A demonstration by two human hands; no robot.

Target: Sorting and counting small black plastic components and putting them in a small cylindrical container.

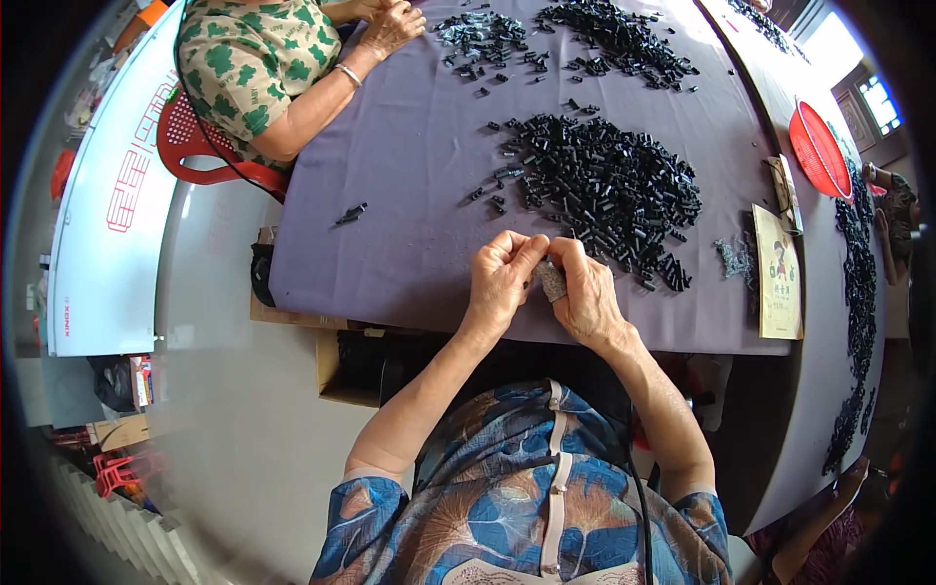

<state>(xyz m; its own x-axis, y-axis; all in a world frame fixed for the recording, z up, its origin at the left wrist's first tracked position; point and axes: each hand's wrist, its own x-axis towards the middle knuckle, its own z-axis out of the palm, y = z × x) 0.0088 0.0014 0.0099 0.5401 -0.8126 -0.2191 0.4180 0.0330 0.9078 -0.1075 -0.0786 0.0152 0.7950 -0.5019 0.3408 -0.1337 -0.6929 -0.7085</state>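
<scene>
Both of my hands meet at the near edge of the cloth-covered table, thumbs and fingertips pinched together. My left hand (pixel 502 281) is closed, and whatever it pinches is mostly hidden by the fingers. Closed as well, my right hand (pixel 589 297) touches the left at the fingertips. A speckled grey bundle (pixel 553 282) shows between the hands, against the right hand's fingers; I cannot tell if it is held or wrapped round a finger. Just beyond them lies a large pile of small black plastic tube-like pieces (pixel 614 180).
A few black pieces (pixel 352 214) lie apart at the left. At the right are a small grey heap (pixel 735 257), a yellow booklet (pixel 777 278) and a red basket (pixel 819 148). Another person's hand (pixel 392 29) is at the far left, near more piles (pixel 624 44).
</scene>
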